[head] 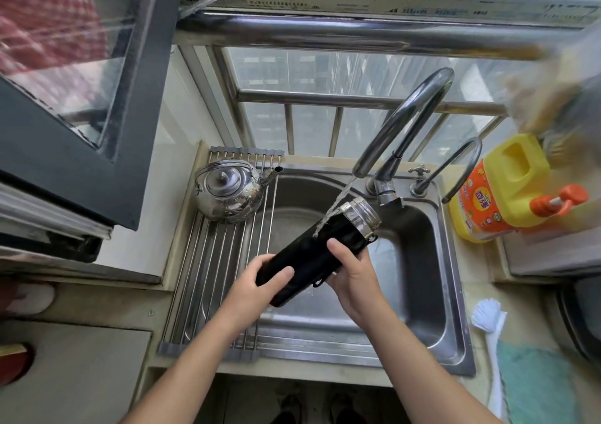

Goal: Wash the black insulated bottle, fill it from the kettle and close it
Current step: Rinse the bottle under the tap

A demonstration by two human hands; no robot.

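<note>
Currently both hands curl round the black insulated bottle [309,254], tilted over the sink [422,280]: left hand [260,280] at its base, right hand [353,277] mid-body. Rigid and wet, it probably slips, so this two-handed hold suits. Tap water [338,202] strikes just beyond the right thumb. Contents of the bottle and of the lidded kettle [227,189] beyond the left hand are hidden.

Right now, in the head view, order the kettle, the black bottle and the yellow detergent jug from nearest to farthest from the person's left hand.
1. The black bottle: gripped by the left hand, over the sink.
2. The kettle: on the rack, up and left.
3. The yellow detergent jug: beyond the sink, far right.
</note>
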